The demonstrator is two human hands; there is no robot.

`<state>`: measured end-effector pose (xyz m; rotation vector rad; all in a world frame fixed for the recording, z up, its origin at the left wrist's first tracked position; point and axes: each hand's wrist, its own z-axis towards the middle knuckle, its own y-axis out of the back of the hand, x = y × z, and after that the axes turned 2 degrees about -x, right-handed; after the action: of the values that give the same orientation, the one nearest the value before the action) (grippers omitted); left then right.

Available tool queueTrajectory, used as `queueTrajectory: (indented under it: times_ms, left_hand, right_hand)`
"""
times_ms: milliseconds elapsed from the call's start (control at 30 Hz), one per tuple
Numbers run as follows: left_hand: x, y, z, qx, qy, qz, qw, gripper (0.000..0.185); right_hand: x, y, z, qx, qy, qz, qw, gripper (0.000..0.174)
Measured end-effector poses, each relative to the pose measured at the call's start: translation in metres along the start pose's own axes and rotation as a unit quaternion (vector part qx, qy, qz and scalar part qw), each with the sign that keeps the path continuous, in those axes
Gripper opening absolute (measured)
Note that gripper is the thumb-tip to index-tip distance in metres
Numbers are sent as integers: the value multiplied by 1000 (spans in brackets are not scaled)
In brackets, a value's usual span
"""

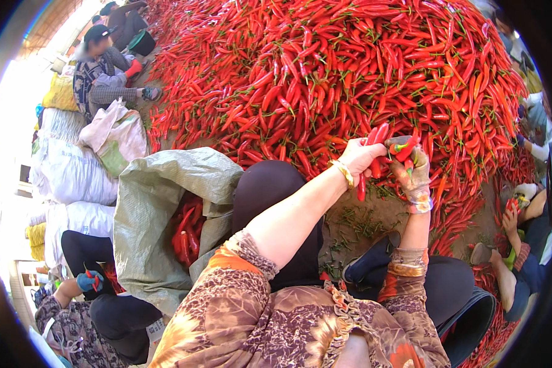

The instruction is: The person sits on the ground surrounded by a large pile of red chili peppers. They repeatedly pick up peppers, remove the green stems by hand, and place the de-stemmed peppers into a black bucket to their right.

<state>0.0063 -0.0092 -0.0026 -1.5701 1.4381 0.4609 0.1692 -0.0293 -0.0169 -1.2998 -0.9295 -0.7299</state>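
In front of me rises a large heap of red chili peppers (331, 83), many with green stems. My left hand (362, 156), bare with a gold bangle at the wrist, is closed around several red chilies (378, 134). Close beside it, my right hand (409, 168) wears a soiled, light fabric glove and holds a few red chilies (405, 148), their green stems showing between the fingers. Under the hands, loose green stems (359, 225) lie scattered over the brown ground. To the left of my knee stands an open pale green woven sack (142, 221) with red chilies (187, 234) inside.
At lower right is a dark bucket (476, 317) beside my knee. Full white sacks (73, 165) and a crumpled pink-white sack (117, 131) stand left. Co-workers sit at upper left (103, 69), lower left (87, 313) and right (529, 244), some holding chilies.
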Motion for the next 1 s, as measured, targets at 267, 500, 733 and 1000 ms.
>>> queueTrajectory:
  times_ms: [267,500,733,1000]
  left_hand:
    - [-3,-2,-8,124,-32,-57,990,9]
    - [-2,-3,-34,130,-41,-19,991,5]
    - [-6,-18,-75,76,-119,100,985,8]
    - [-27,20,-179,-116,-476,430,758,27]
  right_hand:
    - [34,-43,-26,-154,305,-662,666,28]
    - [28,-55,-40,-226,308,-475,793,26]
    - [19,-51,-46,-268,179,-213,922,14]
    - [15,-31,-54,-285,-50,-117,950,24]
